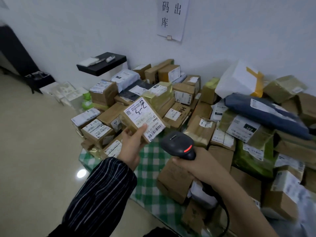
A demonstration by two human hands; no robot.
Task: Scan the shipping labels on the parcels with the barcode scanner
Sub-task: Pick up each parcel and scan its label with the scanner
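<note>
Gripping hands: left hand (132,146) round small parcel (144,117), right hand (194,166) round barcode scanner (177,144), over checked cloth (150,170) between heaped parcels (183,94).

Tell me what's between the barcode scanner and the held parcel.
Nothing, per the head view: the barcode scanner and parcel are apart, green checked cloth showing below.

wall sign (172,17): white sheet with black characters, on the wall ahead of you
black shelf (118,59): lower, to your left of the sign; carries a white pad (89,61), pen (99,61) and small white device (110,58)
checked cloth (150,161): green-white, in front of you
floor (34,151): glossy pale tile on your left
white packs (68,93): on the floor against the wall
</note>
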